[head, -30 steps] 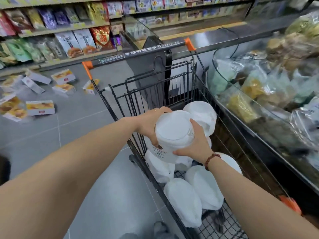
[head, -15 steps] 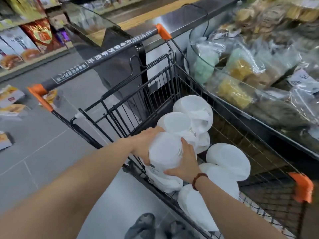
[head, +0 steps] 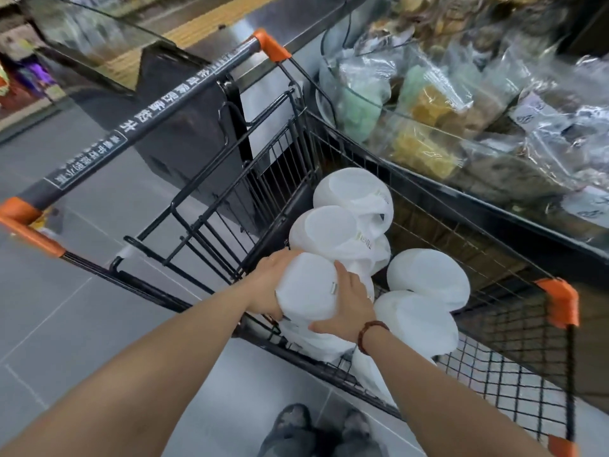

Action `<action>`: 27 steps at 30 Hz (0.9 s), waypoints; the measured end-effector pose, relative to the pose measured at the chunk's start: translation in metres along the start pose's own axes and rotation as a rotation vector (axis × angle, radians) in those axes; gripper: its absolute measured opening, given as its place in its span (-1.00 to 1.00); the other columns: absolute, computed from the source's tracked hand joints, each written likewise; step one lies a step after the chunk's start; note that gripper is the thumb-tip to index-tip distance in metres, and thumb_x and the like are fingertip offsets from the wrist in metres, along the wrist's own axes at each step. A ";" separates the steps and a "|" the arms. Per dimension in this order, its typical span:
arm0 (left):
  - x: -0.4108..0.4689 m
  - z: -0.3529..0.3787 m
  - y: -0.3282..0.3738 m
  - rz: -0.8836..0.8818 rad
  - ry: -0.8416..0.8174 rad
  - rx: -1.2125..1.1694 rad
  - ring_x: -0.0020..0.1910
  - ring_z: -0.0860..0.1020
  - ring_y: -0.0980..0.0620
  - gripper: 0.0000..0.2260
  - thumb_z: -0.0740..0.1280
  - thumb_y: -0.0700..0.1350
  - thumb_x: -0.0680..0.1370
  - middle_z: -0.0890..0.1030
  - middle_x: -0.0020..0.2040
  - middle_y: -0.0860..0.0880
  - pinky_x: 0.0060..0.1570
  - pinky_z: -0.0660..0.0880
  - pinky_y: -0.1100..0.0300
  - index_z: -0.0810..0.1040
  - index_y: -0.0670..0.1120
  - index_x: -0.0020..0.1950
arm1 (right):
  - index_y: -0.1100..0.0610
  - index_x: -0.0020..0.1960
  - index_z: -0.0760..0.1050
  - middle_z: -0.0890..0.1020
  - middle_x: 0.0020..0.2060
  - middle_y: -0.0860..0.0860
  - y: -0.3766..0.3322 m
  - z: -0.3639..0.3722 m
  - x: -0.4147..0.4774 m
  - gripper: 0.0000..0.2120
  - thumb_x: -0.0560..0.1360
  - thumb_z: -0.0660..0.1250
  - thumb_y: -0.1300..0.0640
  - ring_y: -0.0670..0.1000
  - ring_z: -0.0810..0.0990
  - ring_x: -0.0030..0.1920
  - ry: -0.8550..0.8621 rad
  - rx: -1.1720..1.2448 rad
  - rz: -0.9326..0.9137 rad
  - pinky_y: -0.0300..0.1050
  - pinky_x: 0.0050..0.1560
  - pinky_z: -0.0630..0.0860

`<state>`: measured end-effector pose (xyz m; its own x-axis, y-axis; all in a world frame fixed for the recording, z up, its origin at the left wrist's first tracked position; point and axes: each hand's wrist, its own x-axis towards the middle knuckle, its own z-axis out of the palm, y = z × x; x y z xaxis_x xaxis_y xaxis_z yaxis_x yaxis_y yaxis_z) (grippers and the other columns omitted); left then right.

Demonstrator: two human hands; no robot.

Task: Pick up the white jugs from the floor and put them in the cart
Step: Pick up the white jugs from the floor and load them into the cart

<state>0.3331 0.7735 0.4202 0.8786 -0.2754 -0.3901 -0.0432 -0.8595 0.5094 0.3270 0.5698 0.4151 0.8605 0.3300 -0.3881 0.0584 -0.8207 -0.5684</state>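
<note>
I hold a white jug (head: 306, 286) between both hands, low inside the black wire cart (head: 514, 351), at its near-left corner. My left hand (head: 268, 283) grips the jug's left side. My right hand (head: 346, 306), with a bead bracelet at the wrist, presses on its right side. The jug rests on or just above other white jugs. Several more white jugs lie in the cart, among them one at the far end (head: 352, 192) and one on the right (head: 428, 277).
The cart's handle bar (head: 138, 125) with orange ends runs across the upper left. A glass-fronted counter (head: 478, 120) full of bagged foods stands close along the cart's right side. Grey tiled floor (head: 82, 324) lies to the left. My shoes (head: 296, 430) show at the bottom.
Both hands have lowered the jug from above the cart's rim down among the other jugs. My view has tilted down and closer to the cart.
</note>
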 end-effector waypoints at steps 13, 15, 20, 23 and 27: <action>-0.001 -0.022 0.011 0.052 -0.106 -0.071 0.55 -0.15 0.01 -0.03 0.45 -0.12 0.34 -0.06 0.56 0.05 0.52 -0.06 0.01 -0.10 0.03 0.58 | 0.07 0.45 0.25 0.40 0.32 0.02 0.013 -0.027 -0.041 -0.27 0.38 0.50 0.01 0.05 0.35 0.37 0.099 0.331 0.118 -0.11 0.31 0.36; -0.003 -0.036 0.046 0.110 -0.093 -0.162 0.52 0.03 0.06 -0.18 0.42 -0.22 0.42 0.09 0.52 0.06 0.45 0.10 0.14 0.06 0.07 0.55 | 0.06 0.33 0.41 0.51 0.12 -0.03 0.016 -0.043 -0.061 -0.43 0.37 0.51 0.05 -0.02 0.50 0.18 0.202 0.452 0.148 -0.33 0.05 0.43; -0.008 -0.029 0.161 0.367 0.092 -0.361 0.27 0.44 0.11 -0.50 0.45 -0.20 0.46 0.48 0.31 0.05 0.33 0.39 0.10 0.42 0.09 0.33 | -0.04 0.13 0.49 0.58 -0.05 -0.12 0.037 -0.098 -0.133 -0.63 0.38 0.51 0.10 -0.15 0.56 -0.02 0.532 0.600 0.138 -0.40 -0.08 0.49; -0.015 -0.007 0.237 0.493 0.124 -0.429 0.12 0.54 0.17 -0.63 0.45 -0.18 0.46 0.57 0.14 0.08 0.14 0.47 0.31 0.51 0.04 0.23 | -0.04 0.12 0.50 0.60 -0.07 -0.11 0.065 -0.125 -0.194 -0.65 0.38 0.51 0.09 -0.15 0.59 -0.04 0.710 0.614 0.182 -0.31 -0.01 0.55; -0.028 0.033 0.331 0.665 0.037 -0.511 -0.06 0.57 0.31 -0.69 0.48 -0.24 0.43 0.60 -0.05 0.16 -0.03 0.48 0.45 0.54 0.08 0.07 | 0.05 0.07 0.55 0.64 -0.08 -0.01 0.110 -0.140 -0.298 -0.68 0.36 0.53 0.16 -0.08 0.61 -0.08 1.013 0.656 0.250 -0.27 -0.06 0.54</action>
<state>0.2784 0.4825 0.5748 0.7613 -0.6341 0.1354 -0.3451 -0.2195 0.9125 0.1478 0.3161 0.5700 0.8325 -0.5530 0.0333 -0.1776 -0.3232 -0.9295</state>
